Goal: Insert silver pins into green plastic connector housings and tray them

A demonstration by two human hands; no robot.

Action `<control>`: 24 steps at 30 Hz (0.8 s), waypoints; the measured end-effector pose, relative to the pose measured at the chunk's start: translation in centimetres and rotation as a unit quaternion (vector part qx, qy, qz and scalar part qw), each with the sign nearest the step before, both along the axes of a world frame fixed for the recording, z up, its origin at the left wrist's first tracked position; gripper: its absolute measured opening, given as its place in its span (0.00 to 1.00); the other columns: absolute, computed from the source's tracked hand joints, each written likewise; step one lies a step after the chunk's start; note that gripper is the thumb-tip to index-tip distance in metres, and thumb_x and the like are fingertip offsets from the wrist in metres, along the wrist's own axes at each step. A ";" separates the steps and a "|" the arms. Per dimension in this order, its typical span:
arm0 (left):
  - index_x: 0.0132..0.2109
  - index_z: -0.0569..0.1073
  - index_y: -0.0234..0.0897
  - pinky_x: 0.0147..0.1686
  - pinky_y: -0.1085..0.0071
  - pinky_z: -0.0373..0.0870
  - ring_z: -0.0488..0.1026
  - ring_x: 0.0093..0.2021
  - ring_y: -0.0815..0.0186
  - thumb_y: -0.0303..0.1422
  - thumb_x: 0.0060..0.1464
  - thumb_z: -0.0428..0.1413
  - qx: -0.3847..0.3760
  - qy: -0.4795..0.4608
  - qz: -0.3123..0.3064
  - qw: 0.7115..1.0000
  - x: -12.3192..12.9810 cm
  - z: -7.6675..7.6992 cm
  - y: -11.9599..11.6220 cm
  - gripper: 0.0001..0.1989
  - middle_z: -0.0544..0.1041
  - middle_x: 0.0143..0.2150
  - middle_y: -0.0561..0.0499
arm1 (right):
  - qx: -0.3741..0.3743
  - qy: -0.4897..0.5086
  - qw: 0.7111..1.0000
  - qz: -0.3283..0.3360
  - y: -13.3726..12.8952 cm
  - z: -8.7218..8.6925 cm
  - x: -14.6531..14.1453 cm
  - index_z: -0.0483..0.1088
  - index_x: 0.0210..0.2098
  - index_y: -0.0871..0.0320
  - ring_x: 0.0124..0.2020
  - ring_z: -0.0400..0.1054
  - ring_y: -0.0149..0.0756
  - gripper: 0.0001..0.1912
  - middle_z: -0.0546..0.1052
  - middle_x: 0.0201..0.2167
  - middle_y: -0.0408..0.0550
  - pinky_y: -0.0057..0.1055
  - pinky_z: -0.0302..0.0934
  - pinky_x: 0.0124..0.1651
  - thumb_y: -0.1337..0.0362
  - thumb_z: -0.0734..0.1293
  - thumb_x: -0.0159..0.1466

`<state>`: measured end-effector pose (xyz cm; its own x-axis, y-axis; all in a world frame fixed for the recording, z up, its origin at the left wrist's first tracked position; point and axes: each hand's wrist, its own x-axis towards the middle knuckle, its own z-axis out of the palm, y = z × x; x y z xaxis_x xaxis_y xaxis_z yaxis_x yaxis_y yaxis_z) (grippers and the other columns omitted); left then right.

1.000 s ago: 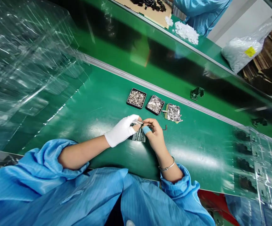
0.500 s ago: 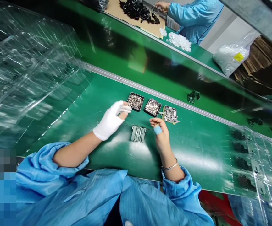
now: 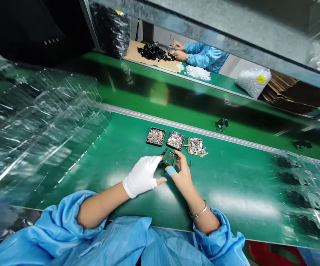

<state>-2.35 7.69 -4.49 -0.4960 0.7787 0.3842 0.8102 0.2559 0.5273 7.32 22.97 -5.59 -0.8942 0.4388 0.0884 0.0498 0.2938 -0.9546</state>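
My right hand (image 3: 182,171), with a blue band around the thumb, grips a dark green rectangular frame-like part (image 3: 169,158) by its right side, above the table. At the part's left edge are the fingertips of my left hand (image 3: 143,176), which wears a white glove with some fingertips bare. Its thumb stands apart, lower down, and whether its fingers touch the part is hard to tell. Just beyond lie a black tray of small metal pieces (image 3: 155,136), a second such tray (image 3: 175,140) and a tray heaped with flat metal pieces (image 3: 196,146).
Clear plastic trays (image 3: 37,122) are stacked at left; others, with dark parts in them (image 3: 298,199), stand at right. A small bent reddish piece (image 3: 191,163) lies right of my hand. Behind the ledge, a co-worker's hands (image 3: 180,51) are near a black pile (image 3: 154,51).
The flat slotted part that lay on the table no longer shows there; a dark green part is in my right hand. Both hands have come together. The view has tilted upward.
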 end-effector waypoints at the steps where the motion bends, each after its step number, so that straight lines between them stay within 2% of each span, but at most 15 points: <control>1: 0.53 0.67 0.32 0.44 0.55 0.73 0.75 0.46 0.49 0.45 0.51 0.56 -0.008 0.028 0.011 1.000 0.4 -0.2 0.1 0.27 0.76 0.46 0.38 | -0.024 0.004 1.000 0.006 -0.2 -0.1 0.0 0.56 0.60 0.56 0.52 0.68 0.43 0.33 0.69 0.55 0.56 0.43 0.64 0.57 0.55 0.67 0.59; 4: 0.53 0.66 0.34 0.43 0.58 0.74 0.76 0.44 0.52 0.41 0.54 0.54 -0.004 0.042 0.034 0.999 0.2 0.1 -0.1 0.22 0.76 0.45 0.40 | -0.068 0.025 0.997 0.036 -0.5 -0.4 0.2 0.53 0.63 0.56 0.55 0.68 0.43 0.33 0.68 0.56 0.57 0.43 0.64 0.56 0.54 0.64 0.62; 6: 0.52 0.66 0.36 0.43 0.61 0.74 0.76 0.43 0.55 0.41 0.55 0.52 0.013 0.006 0.070 0.997 -1.7 1.1 -0.4 0.20 0.77 0.44 0.43 | -0.060 0.041 0.997 0.038 -0.2 -0.4 0.5 0.50 0.65 0.55 0.58 0.66 0.45 0.35 0.65 0.60 0.59 0.45 0.63 0.58 0.55 0.64 0.63; 9: 0.54 0.63 0.37 0.43 0.63 0.74 0.76 0.41 0.58 0.43 0.56 0.51 0.028 -0.069 0.196 0.978 -7.1 3.2 -0.1 0.21 0.76 0.44 0.45 | -0.022 0.034 0.998 0.048 0.4 -0.2 1.5 0.50 0.65 0.53 0.57 0.67 0.45 0.33 0.64 0.62 0.59 0.47 0.63 0.57 0.57 0.63 0.64; 11: 0.57 0.61 0.37 0.46 0.62 0.72 0.75 0.46 0.55 0.43 0.56 0.51 0.009 -0.093 0.278 0.956 -11.7 4.4 0.7 0.24 0.75 0.48 0.43 | 0.011 0.011 0.998 0.067 0.5 0.1 2.2 0.52 0.65 0.53 0.55 0.68 0.43 0.31 0.65 0.61 0.58 0.45 0.64 0.57 0.58 0.62 0.65; 13: 0.58 0.59 0.35 0.50 0.59 0.69 0.72 0.53 0.51 0.43 0.57 0.51 -0.041 -0.093 0.352 0.930 -16.3 5.2 2.0 0.25 0.73 0.53 0.38 | 0.049 -0.007 0.995 0.092 0.2 0.5 2.9 0.53 0.64 0.52 0.54 0.68 0.41 0.29 0.64 0.61 0.56 0.44 0.64 0.57 0.59 0.61 0.65; 16: 0.59 0.59 0.32 0.51 0.57 0.67 0.70 0.54 0.47 0.41 0.59 0.50 -0.105 -0.105 0.388 0.910 -21.8 5.5 3.9 0.26 0.71 0.54 0.33 | 0.094 -0.014 0.988 0.122 -0.3 0.9 3.4 0.54 0.64 0.53 0.53 0.69 0.40 0.29 0.63 0.61 0.56 0.41 0.64 0.58 0.61 0.61 0.64; 18: 0.58 0.61 0.30 0.50 0.56 0.66 0.70 0.53 0.47 0.40 0.59 0.51 -0.119 -0.107 0.400 0.902 -24.2 5.3 4.7 0.25 0.72 0.52 0.32 | 0.111 -0.016 0.986 0.123 -0.6 1.1 3.4 0.55 0.64 0.55 0.52 0.70 0.40 0.29 0.64 0.60 0.57 0.40 0.65 0.56 0.62 0.60 0.64; 21: 0.56 0.63 0.28 0.50 0.56 0.66 0.70 0.53 0.47 0.39 0.58 0.52 -0.141 -0.116 0.421 0.888 -26.4 5.0 5.1 0.23 0.72 0.52 0.30 | 0.126 -0.024 0.983 0.128 -0.8 1.0 3.3 0.55 0.64 0.57 0.51 0.70 0.40 0.29 0.63 0.60 0.58 0.38 0.68 0.53 0.62 0.60 0.63; 24: 0.56 0.63 0.24 0.51 0.53 0.66 0.69 0.54 0.45 0.38 0.57 0.54 -0.157 -0.129 0.435 0.877 -27.3 5.2 4.9 0.25 0.70 0.53 0.26 | 0.142 -0.026 0.979 0.142 -0.9 1.0 3.3 0.55 0.64 0.57 0.50 0.71 0.40 0.29 0.64 0.61 0.58 0.38 0.67 0.54 0.64 0.60 0.63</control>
